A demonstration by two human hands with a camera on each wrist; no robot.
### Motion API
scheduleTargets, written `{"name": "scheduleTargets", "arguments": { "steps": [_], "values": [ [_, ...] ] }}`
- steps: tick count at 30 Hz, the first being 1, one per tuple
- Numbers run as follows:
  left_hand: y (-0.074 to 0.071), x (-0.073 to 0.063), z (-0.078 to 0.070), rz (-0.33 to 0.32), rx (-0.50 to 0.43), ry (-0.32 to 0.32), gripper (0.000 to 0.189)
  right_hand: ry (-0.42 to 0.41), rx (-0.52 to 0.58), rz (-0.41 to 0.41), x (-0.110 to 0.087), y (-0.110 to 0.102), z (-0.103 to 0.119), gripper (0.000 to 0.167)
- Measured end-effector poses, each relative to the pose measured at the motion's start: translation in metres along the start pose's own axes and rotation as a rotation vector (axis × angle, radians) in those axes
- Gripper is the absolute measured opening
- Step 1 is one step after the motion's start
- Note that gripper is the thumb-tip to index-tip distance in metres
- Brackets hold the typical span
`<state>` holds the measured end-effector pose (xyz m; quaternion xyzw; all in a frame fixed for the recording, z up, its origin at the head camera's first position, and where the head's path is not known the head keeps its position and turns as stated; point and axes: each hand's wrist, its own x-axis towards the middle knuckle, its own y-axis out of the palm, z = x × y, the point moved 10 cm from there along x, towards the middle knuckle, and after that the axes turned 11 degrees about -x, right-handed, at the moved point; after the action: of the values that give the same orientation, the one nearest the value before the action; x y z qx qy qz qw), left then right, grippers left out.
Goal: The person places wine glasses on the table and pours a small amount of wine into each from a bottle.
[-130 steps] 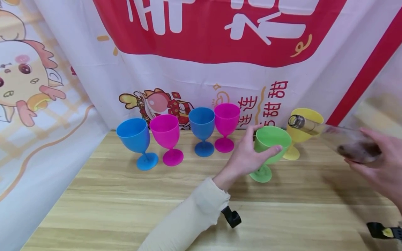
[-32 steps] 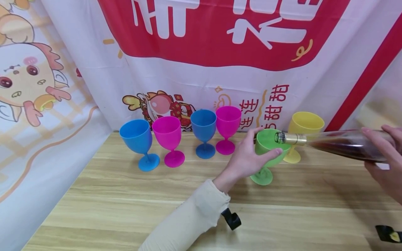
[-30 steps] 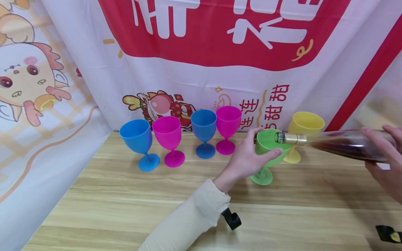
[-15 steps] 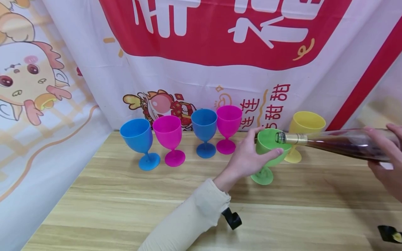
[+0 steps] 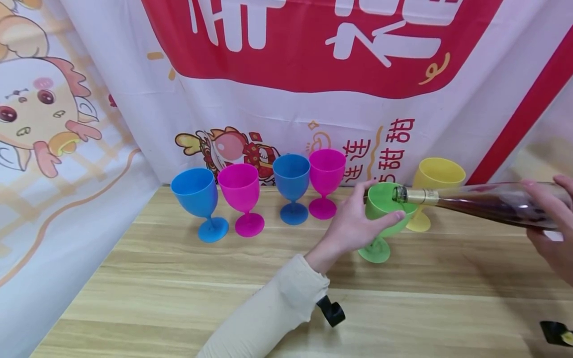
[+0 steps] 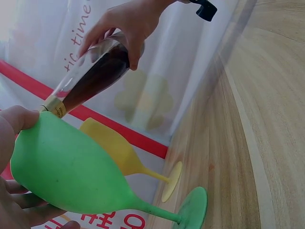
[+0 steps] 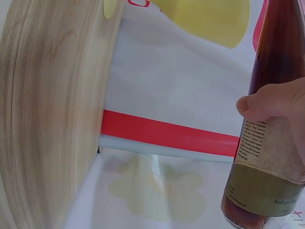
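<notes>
My left hand [image 5: 346, 226] grips the bowl of a green goblet [image 5: 380, 195], thumb on the near side and fingers round the back. In the left wrist view the foot of the green goblet [image 6: 71, 164] is down at the wooden table. My right hand [image 5: 557, 251] holds a clear glass wine bottle [image 5: 488, 204] of dark red liquid, tipped nearly level. The bottle's gold-banded neck reaches over the goblet's rim, its mouth above the inside of the bowl. The bottle's printed label [image 7: 267, 143] shows under the right thumb in the right wrist view.
Behind the bottle neck stands a yellow goblet [image 5: 440, 171], partly covered. To the left are a blue goblet [image 5: 197, 194], a pink one [image 5: 239, 189], another blue one [image 5: 292, 174] and another pink one [image 5: 327, 169]. A printed cloth [image 5: 277, 109] hangs along the table's [image 5: 179, 298] back edge.
Since the earliest frame, my right hand has brought the bottle left and levelled it, its mouth now over the green goblet. My left hand keeps its grip; the last second shows almost no movement.
</notes>
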<state>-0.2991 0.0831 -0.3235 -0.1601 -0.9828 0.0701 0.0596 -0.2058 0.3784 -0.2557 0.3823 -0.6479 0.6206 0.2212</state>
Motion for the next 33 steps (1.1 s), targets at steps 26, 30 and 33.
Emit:
{"name": "scheduleTargets", "arguments": {
  "steps": [26, 30, 33],
  "values": [
    [-0.0001, 0.0012, -0.0018, 0.002, 0.014, 0.035, 0.085, -0.06, -0.072, 0.042, 0.0015, -0.0022, 0.0008, 0.05],
    [-0.0001, 0.0011, -0.0016, 0.004, 0.015, 0.033, 0.085, -0.102, -0.088, 0.029, 0.0021, -0.0046, 0.0027, 0.085],
    [-0.0001, 0.001, -0.0012, 0.003, 0.016, 0.029, 0.084, -0.113, -0.094, 0.027, 0.0022, -0.0057, 0.0035, 0.083]
  ]
}}
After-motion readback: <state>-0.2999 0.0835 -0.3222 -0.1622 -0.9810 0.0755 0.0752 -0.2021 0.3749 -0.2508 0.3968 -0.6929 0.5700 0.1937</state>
